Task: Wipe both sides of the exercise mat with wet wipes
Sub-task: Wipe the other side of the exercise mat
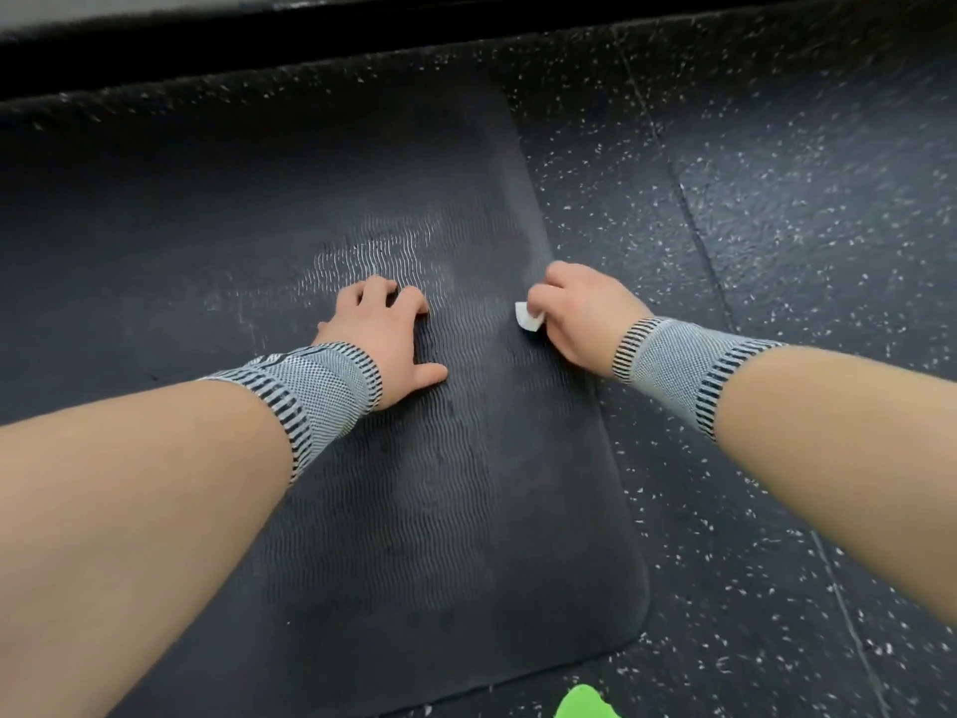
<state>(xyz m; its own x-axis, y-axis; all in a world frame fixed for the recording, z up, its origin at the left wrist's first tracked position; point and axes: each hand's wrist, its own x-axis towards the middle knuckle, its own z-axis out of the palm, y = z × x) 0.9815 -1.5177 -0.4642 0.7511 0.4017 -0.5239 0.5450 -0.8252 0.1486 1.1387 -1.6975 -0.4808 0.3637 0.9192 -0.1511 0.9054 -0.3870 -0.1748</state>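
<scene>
On black mat (pixel 414 484), left hand (pixel 386 336) pressing, fingers bent, right hand (pixel 580 316) gripping wipe (pixel 528 317)

The exercise mat (pixel 445 458) looks like dark matt rubber or foam, with a fine wavy ribbed texture, and one patch near the middle shines as if wet. The floor (pixel 777 225) is rough black rubber with white speckles. The wet wipe (pixel 528 317) is thin white cloth or paper, and both wristbands (pixel 321 386) are grey ribbed knit fabric.
</scene>
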